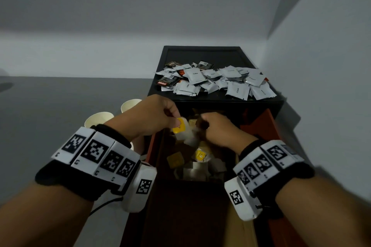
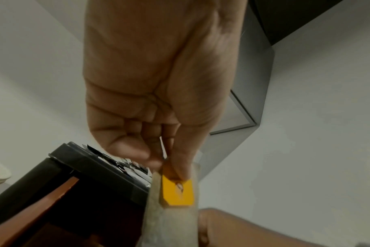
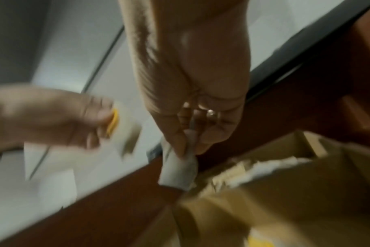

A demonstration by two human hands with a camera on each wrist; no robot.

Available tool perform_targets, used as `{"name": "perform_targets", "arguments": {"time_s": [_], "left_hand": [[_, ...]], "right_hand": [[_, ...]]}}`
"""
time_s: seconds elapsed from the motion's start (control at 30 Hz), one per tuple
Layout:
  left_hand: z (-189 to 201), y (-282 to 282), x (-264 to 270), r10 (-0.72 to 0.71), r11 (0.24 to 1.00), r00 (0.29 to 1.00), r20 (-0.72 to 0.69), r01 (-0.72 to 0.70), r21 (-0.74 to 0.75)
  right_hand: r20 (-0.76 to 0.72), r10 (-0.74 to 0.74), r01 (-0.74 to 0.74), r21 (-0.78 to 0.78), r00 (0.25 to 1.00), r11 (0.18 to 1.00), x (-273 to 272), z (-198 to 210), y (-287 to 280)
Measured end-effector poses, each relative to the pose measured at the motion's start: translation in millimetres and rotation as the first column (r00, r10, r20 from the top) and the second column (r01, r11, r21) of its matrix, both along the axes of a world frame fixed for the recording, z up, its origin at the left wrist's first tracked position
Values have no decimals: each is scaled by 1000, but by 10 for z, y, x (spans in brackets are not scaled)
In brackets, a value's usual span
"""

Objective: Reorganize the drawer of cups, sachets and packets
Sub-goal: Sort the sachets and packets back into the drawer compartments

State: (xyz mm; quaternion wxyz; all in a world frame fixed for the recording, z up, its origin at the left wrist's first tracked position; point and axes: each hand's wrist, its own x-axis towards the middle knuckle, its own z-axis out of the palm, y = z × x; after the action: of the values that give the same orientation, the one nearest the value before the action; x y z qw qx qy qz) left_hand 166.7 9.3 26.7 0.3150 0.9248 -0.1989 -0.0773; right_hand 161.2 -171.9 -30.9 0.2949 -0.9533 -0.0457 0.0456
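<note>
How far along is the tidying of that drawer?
Roughly midway, judging by the piles. Done: a heap of white sachets lies on the black cabinet top, and paper cups stand beside it. In hand: the left hand pinches a yellow-tagged tea bag; the right hand grips a pale packet. Left: more tea bags in the open drawer.

Both forearms are bare, each wrapped at the wrist in a black fabric band [image 1: 104,132]. Over each band runs a row of white tiles printed with black square codes [image 1: 94,151], small numerals beneath them. A white rounded camera housing [image 1: 140,186] hangs under the left wrist with its own code, a thin cable [image 1: 104,203] trailing below. The right wrist carries a matching housing [image 1: 239,198]. A ring [image 3: 211,112] glints on a right-hand finger.
</note>
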Motion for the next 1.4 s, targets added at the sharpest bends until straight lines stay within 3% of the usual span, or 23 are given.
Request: {"name": "perform_targets", "arguments": {"time_s": [0.23,0.43,0.57,0.7,0.83,0.9,1.0,1.03,1.07,1.1,1.13,1.23,1.33,1.4], "left_hand": [[26,-95,-31,-160,982,987,3,159,105],[7,-133,8,-90,996,991,98,91,-6],[-8,-107,9,-52,999,995,82,52,-3],[-16,-45,27,-50,994,991,123,38,101],[-24,-2,70,-87,984,993,77,73,161],[-49,0,96,-96,982,994,46,87,167],[-79,-26,96,-85,986,996,35,79,149],[-80,-38,92,-81,988,996,38,75,138],[-78,-52,91,-79,989,996,39,73,128],[-72,-60,90,-76,990,997,33,71,120],[-68,-66,90,-74,991,997,24,71,112],[-66,-49,65,-71,995,997,-13,71,63],[-61,11,-12,-41,998,998,-42,42,41],[-45,51,-73,-19,998,999,-33,21,57]], "right_hand": [[104,13,-35,210,994,977,-105,276,-14],[142,79,-104,179,987,978,-131,292,90],[142,101,-135,254,985,958,-82,287,107],[120,154,-185,330,981,926,-29,314,124],[-40,180,-135,511,983,849,-24,313,124],[-173,159,-61,464,972,884,-8,284,105],[-232,124,-99,118,965,988,-1,-65,106],[-268,131,-166,-114,954,979,-153,-81,41],[-456,50,-142,-169,889,975,-248,116,76],[-459,119,-210,-152,880,966,-259,74,79],[-388,70,-174,-241,919,955,-108,21,195],[-452,303,-395,-123,839,910,-101,53,243],[-376,334,-403,-120,864,907,81,-42,275],[-276,335,-335,49,901,941,134,30,210]]}}
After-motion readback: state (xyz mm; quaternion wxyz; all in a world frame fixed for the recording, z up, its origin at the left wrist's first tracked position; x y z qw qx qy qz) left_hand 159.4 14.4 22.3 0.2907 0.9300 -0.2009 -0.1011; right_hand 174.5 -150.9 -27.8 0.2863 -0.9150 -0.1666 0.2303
